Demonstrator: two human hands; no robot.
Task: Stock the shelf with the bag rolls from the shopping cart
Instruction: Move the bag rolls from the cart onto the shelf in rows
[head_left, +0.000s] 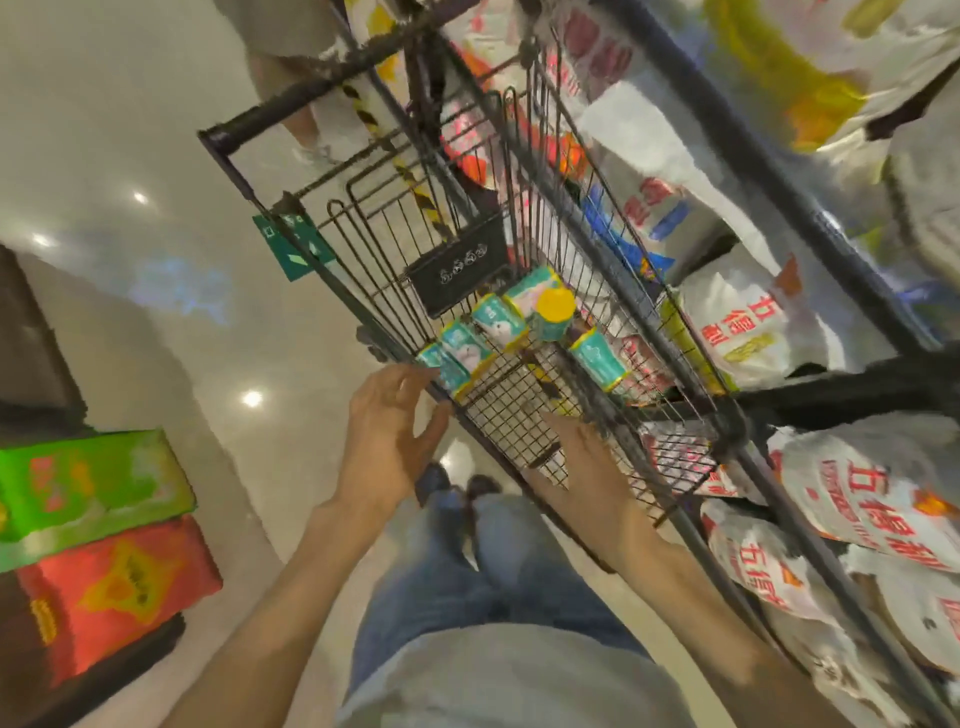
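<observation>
A black wire shopping cart (519, 415) stands in front of me beside the shelf. Several teal and white bag rolls (498, 319) lie in its basket; one (555, 306) shows a yellow end cap, another (597, 359) lies apart near the right wall. My left hand (387, 441) hovers with loosely spread fingers at the cart's near left edge, just below the nearest roll (447, 366), holding nothing. My right hand (587, 465) is stretched flat over the cart's near end, fingers straight, also holding nothing.
A dark metal shelf rack (779, 171) on the right holds white sacks (748, 322) with red print. Green (88, 483) and red (114, 587) boxes are stacked at the left. Another person's legs (306, 119) stand beyond the cart handle (322, 88). Glossy floor spreads left.
</observation>
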